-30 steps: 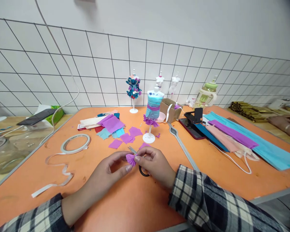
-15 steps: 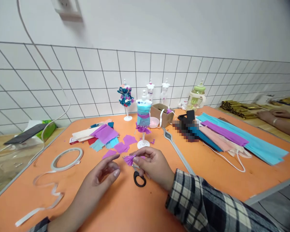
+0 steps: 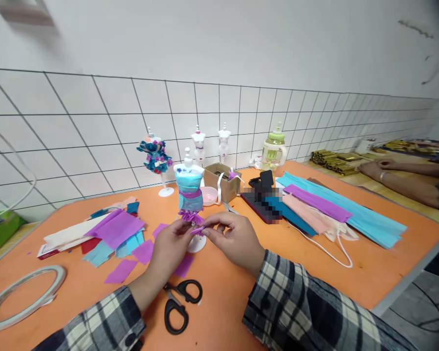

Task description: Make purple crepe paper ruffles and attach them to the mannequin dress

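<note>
Between my left hand (image 3: 171, 246) and my right hand (image 3: 234, 239), a small pleated piece of purple crepe paper (image 3: 197, 231) is pinched by the fingertips of both. Just behind my fingers stands a small white dress-form mannequin (image 3: 187, 168), wrapped in blue paper with a purple band and a purple ruffle (image 3: 190, 216) at its lower edge. The held piece is close below that ruffle; whether they touch I cannot tell. Black-handled scissors (image 3: 179, 304) lie on the table below my left hand, their blades partly hidden by my wrist.
Purple paper scraps (image 3: 120, 271) and stacked coloured paper (image 3: 115, 229) lie left, near a tape roll (image 3: 60, 278). Other mannequins (image 3: 155, 156), a cardboard box (image 3: 229, 187) and a green-lidded bottle (image 3: 274, 151) stand behind. Long paper strips (image 3: 322, 204) lie right; another person's arms (image 3: 398, 178) rest beyond.
My left hand has moved in from apart and now grips the purple piece with my right hand. Both hands are nearer the mannequin. The view has turned right, and the scissors now show more fully.
</note>
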The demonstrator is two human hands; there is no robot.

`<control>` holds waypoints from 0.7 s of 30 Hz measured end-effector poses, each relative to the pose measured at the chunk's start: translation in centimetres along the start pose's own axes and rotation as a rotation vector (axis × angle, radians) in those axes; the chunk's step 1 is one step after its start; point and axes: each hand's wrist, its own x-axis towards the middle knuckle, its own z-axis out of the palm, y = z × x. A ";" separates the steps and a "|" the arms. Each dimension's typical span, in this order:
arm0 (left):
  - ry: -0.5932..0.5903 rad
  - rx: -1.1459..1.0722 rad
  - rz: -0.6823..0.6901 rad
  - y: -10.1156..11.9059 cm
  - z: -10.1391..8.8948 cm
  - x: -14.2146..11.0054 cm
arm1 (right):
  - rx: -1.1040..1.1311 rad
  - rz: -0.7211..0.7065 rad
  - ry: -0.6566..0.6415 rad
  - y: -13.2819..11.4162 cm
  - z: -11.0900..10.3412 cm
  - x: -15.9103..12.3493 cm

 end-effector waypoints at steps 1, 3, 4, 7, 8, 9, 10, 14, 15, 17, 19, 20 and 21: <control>-0.002 0.005 0.002 -0.1 -0.1 0.0 | -0.004 -0.033 0.011 -0.3 -0.1 0.0; 0.005 0.026 0.002 -0.3 -0.3 -0.1 | -0.007 -0.083 0.033 -0.8 -0.3 -0.1; 0.007 0.047 0.001 -0.4 -0.5 -0.3 | 0.005 -0.090 0.041 -1.0 -0.4 -0.2; 0.007 0.122 0.011 -0.6 -0.6 -0.9 | 0.053 -0.046 0.046 -1.3 -0.6 -0.2; 0.003 0.141 0.022 -0.6 -0.6 -1.1 | 0.049 -0.025 0.048 -1.3 -0.7 -0.2; -0.003 0.154 0.036 -0.5 -0.6 -1.3 | 0.030 -0.006 0.048 -1.3 -0.8 -0.3; -0.010 0.159 0.048 -0.4 -0.6 -1.4 | 0.006 0.005 0.044 -1.3 -0.8 -0.3; -0.023 0.156 0.048 0.3 -0.7 -1.9 | -0.048 -0.019 0.002 -1.5 -0.9 -0.3; -0.020 0.151 0.042 0.3 -0.7 -2.0 | -0.049 -0.024 0.004 -1.5 -0.9 -0.3; -0.018 0.142 0.039 0.4 -0.7 -2.1 | -0.035 0.001 0.021 -1.5 -0.9 -0.3; -0.016 0.123 0.046 0.4 -0.7 -2.2 | 0.057 0.036 -0.009 -1.4 -1.0 -0.2; -0.017 0.109 0.050 0.4 -0.7 -2.2 | 0.136 0.046 -0.065 -1.3 -1.1 -0.2; -0.013 0.094 0.053 0.4 -0.7 -2.3 | 0.216 0.049 -0.136 -1.2 -1.1 -0.2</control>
